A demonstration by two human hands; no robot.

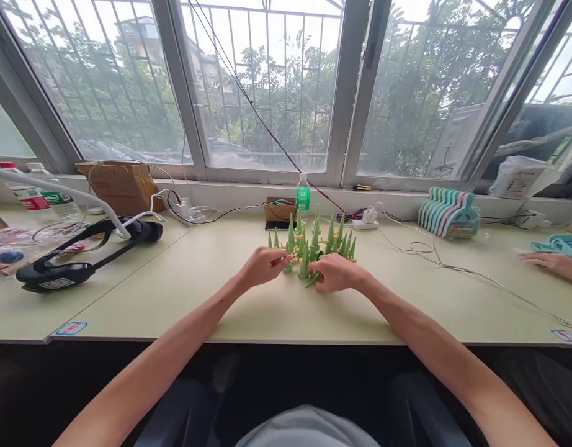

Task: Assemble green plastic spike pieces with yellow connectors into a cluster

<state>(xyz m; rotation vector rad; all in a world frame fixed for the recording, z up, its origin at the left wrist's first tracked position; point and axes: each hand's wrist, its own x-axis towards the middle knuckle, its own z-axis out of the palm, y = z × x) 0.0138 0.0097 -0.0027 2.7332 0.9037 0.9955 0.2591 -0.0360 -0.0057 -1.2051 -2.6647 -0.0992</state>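
Observation:
A cluster of upright green pointed cones (303, 261) joined by small yellow connectors stands on the table in front of me. At its left front, my left hand (265, 266) has thumb and fingers pinched together beside a yellow connector. What lies between those fingertips is too small to make out. My right hand (336, 271) is closed at the right front of the cluster. A green spike (312, 279) pokes out tilted from under its fingers, and the hand hides part of the cones behind it.
Behind the cluster are a green-labelled bottle (303, 197), a small brown box (279, 213) and a dark phone (280, 226). A black headset (88, 254) lies left. Pastel hangers (448, 213) and white cables (430, 248) sit right. Another person's hand (553, 264) rests at far right.

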